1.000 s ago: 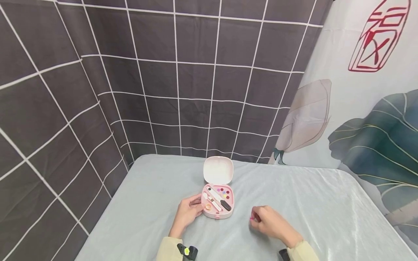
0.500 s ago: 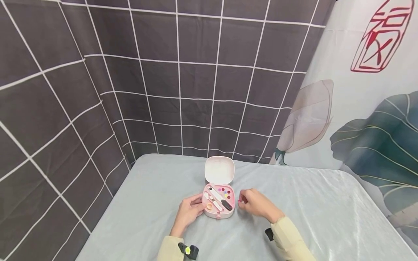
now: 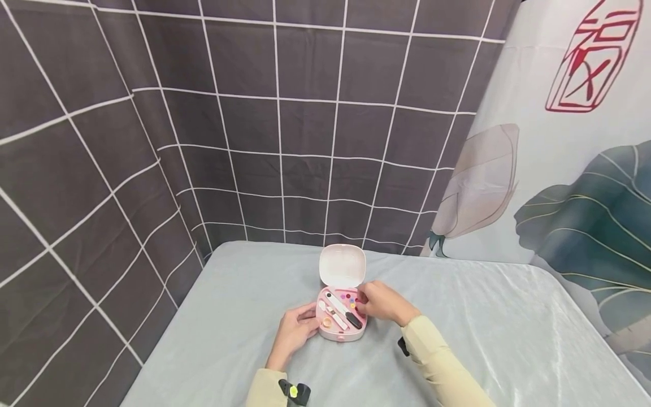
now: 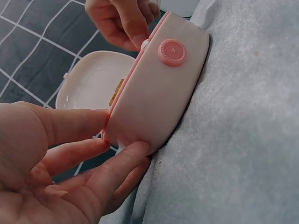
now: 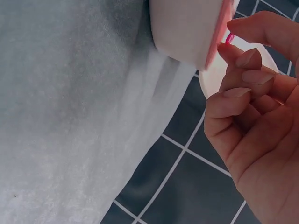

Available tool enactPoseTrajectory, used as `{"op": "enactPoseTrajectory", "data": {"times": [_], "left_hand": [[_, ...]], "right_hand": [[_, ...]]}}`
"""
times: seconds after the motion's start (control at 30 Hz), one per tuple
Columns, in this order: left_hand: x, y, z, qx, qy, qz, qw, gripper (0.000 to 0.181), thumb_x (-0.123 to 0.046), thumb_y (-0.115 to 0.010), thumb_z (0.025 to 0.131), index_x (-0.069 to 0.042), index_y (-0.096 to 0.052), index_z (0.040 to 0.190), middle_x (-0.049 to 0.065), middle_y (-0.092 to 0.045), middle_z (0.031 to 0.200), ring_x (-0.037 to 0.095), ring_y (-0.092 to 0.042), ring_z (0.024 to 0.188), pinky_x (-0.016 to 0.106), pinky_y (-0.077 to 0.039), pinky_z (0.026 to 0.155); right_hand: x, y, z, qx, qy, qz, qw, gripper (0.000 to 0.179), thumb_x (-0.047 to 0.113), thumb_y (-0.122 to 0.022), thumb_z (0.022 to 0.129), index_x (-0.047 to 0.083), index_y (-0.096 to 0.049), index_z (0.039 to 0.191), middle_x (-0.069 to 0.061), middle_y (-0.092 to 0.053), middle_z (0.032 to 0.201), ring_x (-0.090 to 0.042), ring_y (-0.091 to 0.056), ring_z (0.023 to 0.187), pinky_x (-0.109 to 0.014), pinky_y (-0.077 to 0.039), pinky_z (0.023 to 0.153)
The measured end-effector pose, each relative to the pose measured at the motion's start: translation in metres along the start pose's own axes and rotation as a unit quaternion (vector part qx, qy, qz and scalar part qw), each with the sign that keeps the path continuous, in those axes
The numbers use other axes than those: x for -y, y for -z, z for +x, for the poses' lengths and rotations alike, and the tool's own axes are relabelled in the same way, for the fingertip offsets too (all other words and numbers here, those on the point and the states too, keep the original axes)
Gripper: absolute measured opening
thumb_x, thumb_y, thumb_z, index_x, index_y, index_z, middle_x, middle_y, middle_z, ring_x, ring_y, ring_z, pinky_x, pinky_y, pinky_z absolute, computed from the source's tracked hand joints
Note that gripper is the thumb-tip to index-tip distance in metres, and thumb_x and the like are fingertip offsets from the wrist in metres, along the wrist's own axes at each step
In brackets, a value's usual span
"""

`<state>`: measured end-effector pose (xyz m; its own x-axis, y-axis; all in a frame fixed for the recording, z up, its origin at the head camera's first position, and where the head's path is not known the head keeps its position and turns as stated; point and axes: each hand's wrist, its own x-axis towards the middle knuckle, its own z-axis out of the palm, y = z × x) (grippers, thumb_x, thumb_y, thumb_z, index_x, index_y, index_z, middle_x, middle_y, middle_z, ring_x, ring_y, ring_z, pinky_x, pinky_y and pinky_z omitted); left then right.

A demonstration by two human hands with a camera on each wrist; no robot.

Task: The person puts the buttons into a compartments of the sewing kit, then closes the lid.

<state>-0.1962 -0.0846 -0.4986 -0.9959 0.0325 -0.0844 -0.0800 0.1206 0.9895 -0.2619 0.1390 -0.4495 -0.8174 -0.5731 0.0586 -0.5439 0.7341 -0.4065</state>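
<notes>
A small white-and-pink case [image 3: 330, 336], which looks like a sewing kit, lies on the cloth with its lid [image 3: 342, 264] folded back. Inside are a white tool with a black end [image 3: 353, 320], a smaller white tool [image 3: 337, 320], a gold ring-shaped piece [image 3: 326, 322] and several coloured dots [image 3: 343, 297]. My left hand [image 3: 292, 333] grips the case's left side, thumb at the pink rim and fingers against the wall. My right hand [image 3: 383, 302] is over the case's right edge, pinching a tiny bright pink piece [image 5: 229, 38] between thumb and index finger.
A pale grey-blue velvety cloth [image 3: 254, 288] covers the table. Behind and to the left hangs a dark curtain with white grid lines [image 3: 305, 124]. A white curtain with leaf prints [image 3: 600, 226] hangs at the right.
My right hand has moved left and away from me, from the cloth right of the case to over its right edge, carrying the pink piece. My left hand stays at the case.
</notes>
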Motion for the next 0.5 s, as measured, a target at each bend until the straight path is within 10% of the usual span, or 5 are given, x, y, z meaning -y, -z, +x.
{"op": "enactPoseTrajectory", "data": {"times": [0.5], "left_hand": [[0.0007, 0.0002, 0.0015, 0.001, -0.003, 0.0, 1.0, 0.042, -0.002, -0.062, 0.081, 0.006, -0.054, 0.122, 0.02, -0.062, 0.106, 0.026, -0.064, 0.094, 0.033, -0.056, 0.076]], "right_hand": [[-0.0034, -0.0025, 0.0069, 0.027, -0.03, -0.006, 0.9992, 0.015, 0.013, -0.069, 0.078, 0.013, -0.058, 0.067, 0.006, -0.05, 0.057, -0.007, -0.044, 0.051, -0.02, -0.037, 0.043]]}}
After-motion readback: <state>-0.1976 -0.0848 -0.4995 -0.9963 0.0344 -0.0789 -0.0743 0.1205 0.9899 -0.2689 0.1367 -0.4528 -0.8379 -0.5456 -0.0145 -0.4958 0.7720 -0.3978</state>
